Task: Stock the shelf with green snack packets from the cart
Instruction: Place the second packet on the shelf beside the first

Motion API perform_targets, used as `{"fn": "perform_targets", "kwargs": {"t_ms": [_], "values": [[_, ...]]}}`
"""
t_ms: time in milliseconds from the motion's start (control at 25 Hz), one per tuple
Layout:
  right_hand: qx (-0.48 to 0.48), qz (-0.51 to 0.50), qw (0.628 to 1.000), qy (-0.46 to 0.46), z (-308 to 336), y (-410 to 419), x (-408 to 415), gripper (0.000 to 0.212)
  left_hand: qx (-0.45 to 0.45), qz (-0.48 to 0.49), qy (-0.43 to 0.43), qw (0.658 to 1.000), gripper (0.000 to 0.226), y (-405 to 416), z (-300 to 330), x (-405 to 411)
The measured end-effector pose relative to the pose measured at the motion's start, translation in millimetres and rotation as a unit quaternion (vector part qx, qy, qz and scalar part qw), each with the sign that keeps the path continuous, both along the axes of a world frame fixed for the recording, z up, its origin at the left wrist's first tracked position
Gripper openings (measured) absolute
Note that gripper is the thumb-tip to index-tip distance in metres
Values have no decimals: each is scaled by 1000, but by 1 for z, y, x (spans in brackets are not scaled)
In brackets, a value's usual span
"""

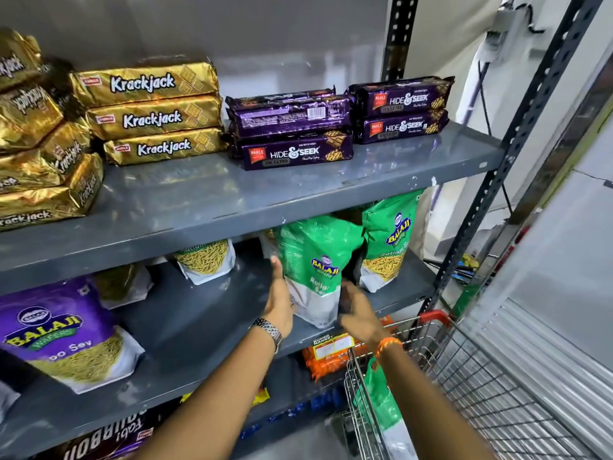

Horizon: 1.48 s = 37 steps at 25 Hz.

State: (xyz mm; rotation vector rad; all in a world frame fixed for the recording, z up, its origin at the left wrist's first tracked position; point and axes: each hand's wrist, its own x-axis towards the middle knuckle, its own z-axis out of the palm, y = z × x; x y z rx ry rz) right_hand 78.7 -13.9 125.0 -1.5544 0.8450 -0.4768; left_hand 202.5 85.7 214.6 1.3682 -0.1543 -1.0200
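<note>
A green snack packet [315, 260] stands upright on the grey middle shelf [205, 320], near its front edge. My left hand [280, 303], with a watch on the wrist, presses flat against the packet's left side. My right hand [356, 313], slightly blurred, is on its lower right side, so the packet is held between both hands. A second green packet [388, 240] stands just to the right, further back. Another green packet [381, 403] lies in the wire cart [464, 376] at the lower right.
A similar packet [205, 260] stands at the shelf's back, and a purple Balaji packet [66, 333] on the left. The upper shelf holds gold Krackjack packs [149, 111] and purple Hide & Seek packs [292, 127]. Orange packets [328, 356] lie on the shelf below.
</note>
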Motion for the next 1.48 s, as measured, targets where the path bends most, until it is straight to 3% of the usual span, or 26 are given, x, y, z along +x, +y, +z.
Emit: {"fn": "perform_targets", "kwargs": {"t_ms": [120,320,560,680,800,880,1040,1160,1280,1320,1480], "values": [[-14,-13,1000,13,0,-9,-5,76,8,15,16,1000,84,8,-4,7],[-49,73,996,22,22,-2,15,84,37,9,55,998,87,15,-22,-16],[-20,-34,999,-21,11,22,7,89,-1,-43,44,998,87,-5,-18,15],[-22,-42,999,13,11,22,6,92,54,-45,-17,997,84,-3,-24,11],[-3,-46,999,-1,14,34,16,91,24,-82,-10,996,77,-2,-27,-10],[10,-47,999,-16,12,41,22,91,-3,-63,-8,998,68,-8,-24,-10],[62,-36,997,-37,0,34,-11,85,5,-6,-4,1000,81,-6,-13,9],[104,-152,982,-44,-25,23,-91,73,36,69,-5,997,73,19,-41,-13],[176,-226,956,65,-108,17,-216,56,111,43,42,992,53,13,-103,-116],[145,-240,954,105,-114,21,-230,53,116,20,63,991,47,16,-111,-130],[179,-164,944,222,-162,7,-270,69,204,-104,100,968,56,-36,-137,-200]]}}
